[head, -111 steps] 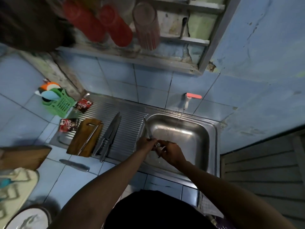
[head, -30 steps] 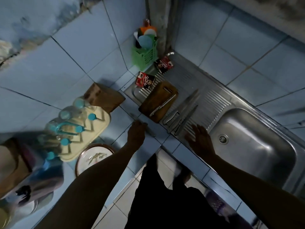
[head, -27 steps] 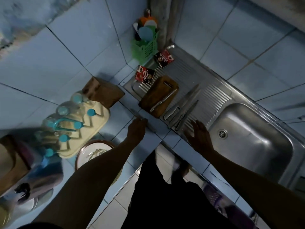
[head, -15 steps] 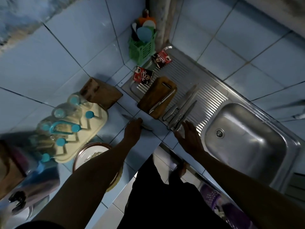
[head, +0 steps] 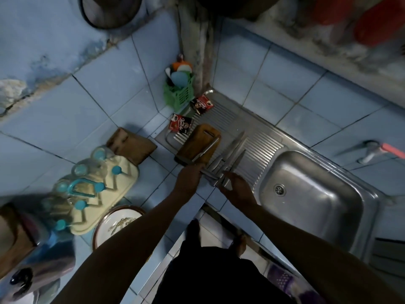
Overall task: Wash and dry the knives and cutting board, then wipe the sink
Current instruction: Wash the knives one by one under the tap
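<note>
A wooden cutting board [head: 195, 142] lies on the steel drainboard [head: 262, 145] with one knife [head: 207, 148] resting across it. Several more knives [head: 235, 150] lie side by side just right of the board, blades pointing away from me. My left hand [head: 189, 179] is closed on another knife [head: 209, 174] at the board's near corner, its blade pointing right toward the knife handles. My right hand [head: 237, 187] hovers open over those handles, fingers spread. The sink basin [head: 317, 207] to the right holds nothing but its drain.
A green basket [head: 179, 95] and two red sachets [head: 181, 126] sit at the drainboard's far left. A wooden block [head: 131, 145], a cream tray of glasses [head: 96, 189] and a plate [head: 118, 222] crowd the tiled counter on the left. The tap [head: 372, 150] juts from the wall.
My left hand has lifted the knife from the tiled counter and carried it right to the drainboard's edge. My right hand moved up over the knife handles. The view shifted right.
</note>
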